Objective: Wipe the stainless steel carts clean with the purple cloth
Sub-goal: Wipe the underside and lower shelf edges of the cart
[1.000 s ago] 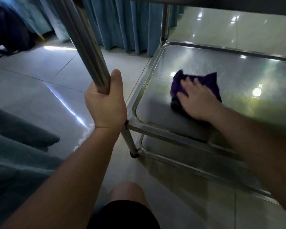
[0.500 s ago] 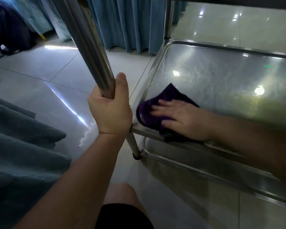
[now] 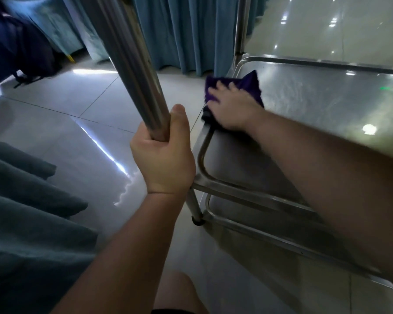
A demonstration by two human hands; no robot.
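Note:
A stainless steel cart fills the right of the head view, and I look at its middle shelf [image 3: 327, 103] from low down. My left hand [image 3: 162, 163] is wrapped around the cart's near upright post [image 3: 132, 64]. My right hand [image 3: 230, 107] lies flat, fingers spread, on the purple cloth [image 3: 251, 83]. The cloth sits over the shelf's left rim, toward the far corner, and partly hangs over the edge. A lower shelf [image 3: 270, 225] shows beneath.
Blue curtains [image 3: 186, 35] hang behind the cart. Glossy grey floor tiles [image 3: 61, 123] spread to the left. Dark blue-grey fabric [image 3: 23, 223] bulges at the lower left. My knee [image 3: 179, 291] is at the bottom. A far cart post [image 3: 239, 26] rises at the shelf's back corner.
My right hand slid the cloth from the shelf's near-left corner along the left rim toward the far corner. My left hand kept its grip on the post.

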